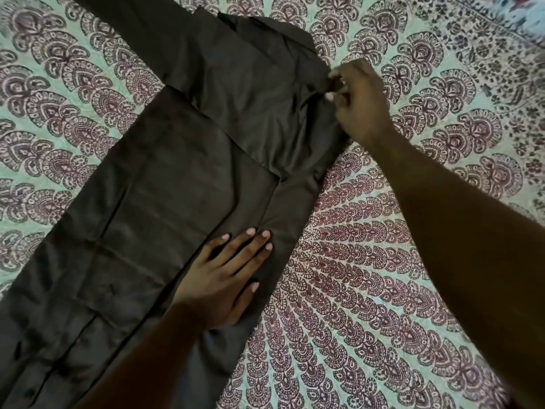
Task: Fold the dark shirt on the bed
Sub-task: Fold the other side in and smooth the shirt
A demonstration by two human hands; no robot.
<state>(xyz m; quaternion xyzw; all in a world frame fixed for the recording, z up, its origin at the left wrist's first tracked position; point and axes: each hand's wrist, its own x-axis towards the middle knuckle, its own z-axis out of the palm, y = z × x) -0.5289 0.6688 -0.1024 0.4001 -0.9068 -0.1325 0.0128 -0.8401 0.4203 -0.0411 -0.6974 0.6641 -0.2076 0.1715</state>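
The dark shirt lay spread on the bed, running from the lower left corner up toward the top centre, and it filled everything to the left of both hands. Out there on the far side, one sleeve stretched up and away to the top left, flat against the printed bedspread. A folded panel of the shirt sat just left of the left hand, its straight edge running diagonally past the fingertips. The left hand was down flat on the cloth, fingers spread wide and pointing up and to the right, palm pressing the shirt's lower part near its right edge; it gripped nothing, only pinned the fabric. Beyond those fingertips a seam or crease climbed toward the shoulder area. Further right and higher, the right hand reached in over the bedspread, its forearm crossing from the lower right corner. Its fingers were drawn together in a narrow pinch on the shirt's edge near the collar and shoulder, with cloth bunched and puckered just left of the fingertips. What exactly it held there, collar or shoulder seam, I could not tell. Right of that hand there was only paisley bedspread.
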